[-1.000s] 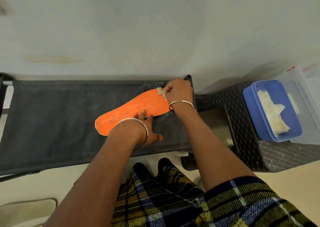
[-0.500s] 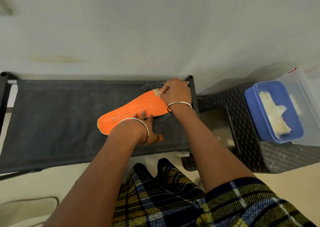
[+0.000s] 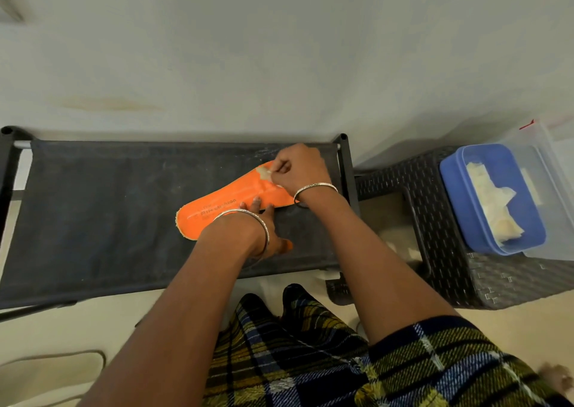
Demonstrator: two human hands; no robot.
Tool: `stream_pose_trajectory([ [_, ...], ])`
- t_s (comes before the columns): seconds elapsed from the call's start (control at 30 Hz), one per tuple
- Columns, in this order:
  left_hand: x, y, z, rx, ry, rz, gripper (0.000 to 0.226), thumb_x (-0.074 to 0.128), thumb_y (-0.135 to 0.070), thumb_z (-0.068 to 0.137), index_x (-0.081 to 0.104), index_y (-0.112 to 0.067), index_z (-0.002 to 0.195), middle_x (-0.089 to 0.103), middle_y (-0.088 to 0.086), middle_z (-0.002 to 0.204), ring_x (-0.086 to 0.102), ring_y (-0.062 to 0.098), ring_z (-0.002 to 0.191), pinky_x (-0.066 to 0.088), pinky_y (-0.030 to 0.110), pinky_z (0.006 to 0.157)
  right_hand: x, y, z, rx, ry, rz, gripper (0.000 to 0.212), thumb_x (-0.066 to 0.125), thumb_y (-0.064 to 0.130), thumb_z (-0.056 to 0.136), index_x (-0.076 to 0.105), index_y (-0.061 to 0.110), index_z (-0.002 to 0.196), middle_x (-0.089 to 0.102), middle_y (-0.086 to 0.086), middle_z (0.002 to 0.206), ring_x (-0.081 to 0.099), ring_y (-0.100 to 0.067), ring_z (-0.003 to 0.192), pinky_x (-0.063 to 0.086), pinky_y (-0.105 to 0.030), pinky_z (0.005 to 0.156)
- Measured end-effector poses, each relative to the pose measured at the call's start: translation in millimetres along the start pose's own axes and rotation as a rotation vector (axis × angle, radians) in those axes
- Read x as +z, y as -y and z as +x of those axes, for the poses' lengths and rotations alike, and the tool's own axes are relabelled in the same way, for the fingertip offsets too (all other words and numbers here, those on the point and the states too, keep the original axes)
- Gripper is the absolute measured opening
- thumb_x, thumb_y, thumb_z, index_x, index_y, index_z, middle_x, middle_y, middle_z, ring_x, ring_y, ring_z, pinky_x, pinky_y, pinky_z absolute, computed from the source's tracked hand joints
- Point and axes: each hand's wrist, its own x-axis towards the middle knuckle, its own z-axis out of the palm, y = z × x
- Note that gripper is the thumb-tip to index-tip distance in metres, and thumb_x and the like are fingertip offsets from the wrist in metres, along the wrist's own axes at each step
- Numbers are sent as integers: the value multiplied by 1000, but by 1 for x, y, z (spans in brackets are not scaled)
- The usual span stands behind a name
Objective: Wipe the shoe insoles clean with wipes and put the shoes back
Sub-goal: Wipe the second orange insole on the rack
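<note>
Right hand (image 3: 298, 167) has slid a little left along the insole (image 3: 245, 192) since a second ago, taking the wipe (image 3: 264, 173) with it from the right end toward the middle. Left hand (image 3: 264, 229) and the insole itself have not shifted.

Current state, as I read it from the head camera:

- The orange insole lies flat on the black fabric bench (image 3: 108, 204), toward its right half, long axis slanted: the left end sits nearer to me, the right end farther. Dark print runs along its near side.
- The right hand's grip is closed on the wipe, a small pale wad pinched in curled fingers and pressed onto the far right part of the insole. A metal bangle (image 3: 315, 187) is on that wrist.
- The left hand's grip is apart: its fingers lie straight, tips pressing the near edge of the insole at mid-length, thumb resting on the bench fabric. A second bangle (image 3: 248, 217) is on this wrist.
- Right of the bench stands a dark woven stool (image 3: 435, 220). On its far right part sits a blue tub (image 3: 453, 208) with pale wipes (image 3: 494, 204) inside, and a clear plastic box (image 3: 553, 189) just beside the tub.
- Plaid cloth (image 3: 310, 360) covers my lap at the near edge of the view. A pale wall (image 3: 279, 49) runs behind the bench.
</note>
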Motion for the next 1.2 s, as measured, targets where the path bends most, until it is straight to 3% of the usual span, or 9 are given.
stream_pose_trajectory([
  [0.13,-1,1,-1,6,6,-19,90,48,-53,95,-11,-20,154,-22,4,160,-13,32,148,7,49,119,-3,-6,6,116,-90,-110,6,74,28,80,77,24,85,74,0,93,70,-27,89,59,-36,76],
  [0.23,-2,4,-2,14,14,-19,89,47,-54,95,-11,-21,154,-22,4,160,-12,32,148,7,49,120,-12,-18,11,280,-233,-188,12,72,24,86,74,21,97,72,-5,102,70,-30,94,56,-34,75],
  [0.37,-1,2,-1,4,6,-2,89,46,-54,95,-11,-20,154,-22,5,160,-12,33,148,7,49,120,-8,-12,7,142,-122,-128,14,67,13,82,78,17,91,75,-5,96,70,-29,91,59,-38,81],
  [0.5,0,0,1,-4,4,-1,89,46,-54,96,-11,-19,154,-23,5,159,-13,33,148,6,49,120,2,2,2,-3,8,-101,13,67,17,79,79,21,75,75,3,82,69,-21,80,60,-36,74],
  [0.63,-2,4,0,6,15,-9,89,46,-54,96,-12,-20,154,-22,4,160,-12,33,148,8,49,120,-7,-8,7,164,-142,-134,13,75,31,82,77,21,89,74,-1,94,70,-26,89,59,-36,75],
  [0.7,-3,5,-1,8,21,-9,89,45,-55,96,-12,-20,154,-22,4,160,-11,33,148,8,49,120,-11,-13,8,228,-212,-154,15,74,28,84,76,19,96,73,-6,99,69,-28,94,57,-36,76],
  [0.93,-3,0,-2,-11,21,-15,88,45,-54,96,-13,-21,153,-23,4,159,-14,33,148,6,49,119,2,6,2,10,16,-45,6,74,15,76,77,21,77,74,2,83,70,-19,81,59,-35,77],
  [1.1,-4,2,-4,2,31,-10,88,45,-54,96,-13,-21,153,-24,4,159,-12,32,148,8,50,120,-7,-8,7,255,-242,-177,12,67,19,88,72,20,99,70,-6,103,68,-29,95,53,-33,71],
  [1.2,-5,2,-5,2,33,-15,88,45,-53,97,-13,-20,153,-24,4,159,-12,32,148,7,49,120,-8,-12,9,252,-202,-90,15,68,15,85,74,21,97,72,-6,103,68,-29,96,56,-34,78],
])
